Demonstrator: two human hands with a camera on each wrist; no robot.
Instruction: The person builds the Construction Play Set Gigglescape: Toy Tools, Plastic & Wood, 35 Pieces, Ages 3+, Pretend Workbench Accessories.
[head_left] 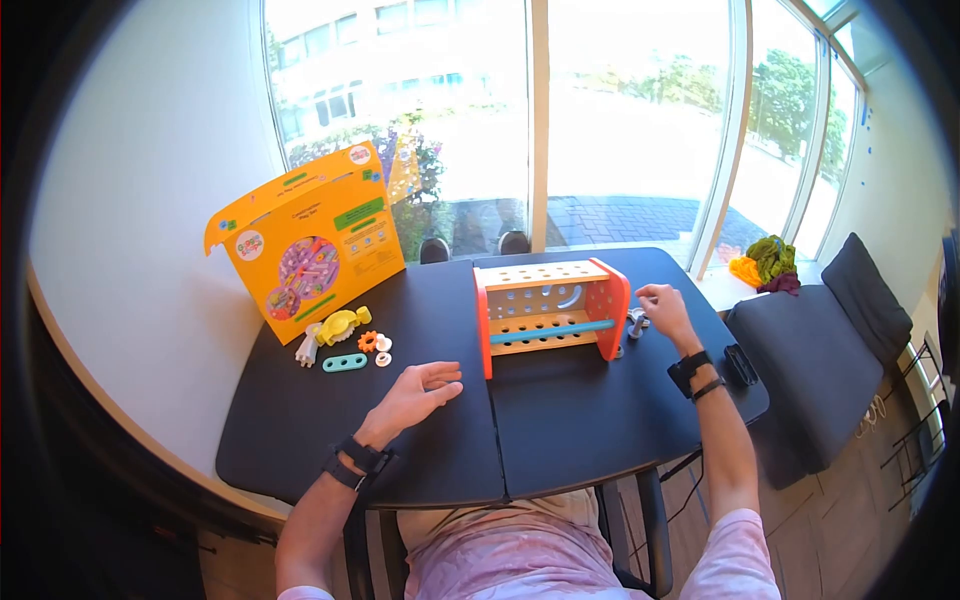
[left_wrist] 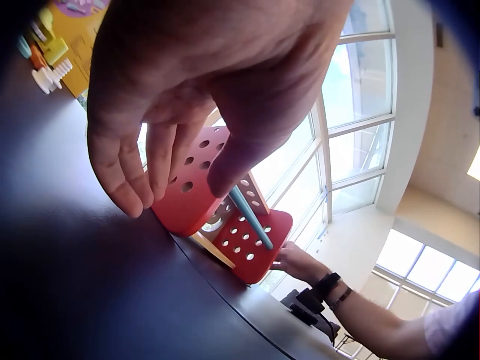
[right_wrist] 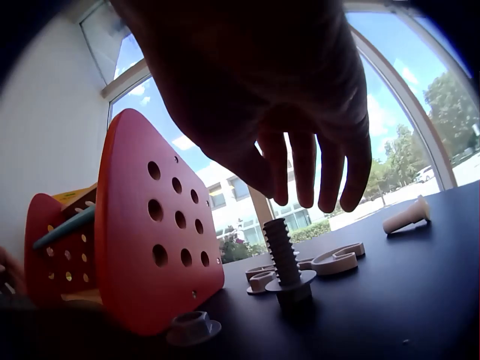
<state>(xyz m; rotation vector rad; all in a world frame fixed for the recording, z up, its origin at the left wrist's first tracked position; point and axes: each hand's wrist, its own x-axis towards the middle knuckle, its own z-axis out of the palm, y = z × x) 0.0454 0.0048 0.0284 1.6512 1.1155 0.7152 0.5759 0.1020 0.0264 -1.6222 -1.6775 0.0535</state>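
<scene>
1. the right hand (head_left: 668,314) hangs relaxed and empty over a grey bolt (right_wrist: 285,259), standing head-down on the table (head_left: 590,420).
2. that bolt looks light and stiff; i'd pinch its ridged shaft (right_wrist: 280,244).
3. the left hand (head_left: 412,396), loose and empty too, is near the toy rack (head_left: 550,331).

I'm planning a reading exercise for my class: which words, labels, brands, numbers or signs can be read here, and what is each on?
"Construction Play Set": on the yellow box, in small print, as best it reads.
Round logos on that box: lettering too blurred to read.
Green labels and other fine print there: too small to read.
No other text is legible.
</scene>
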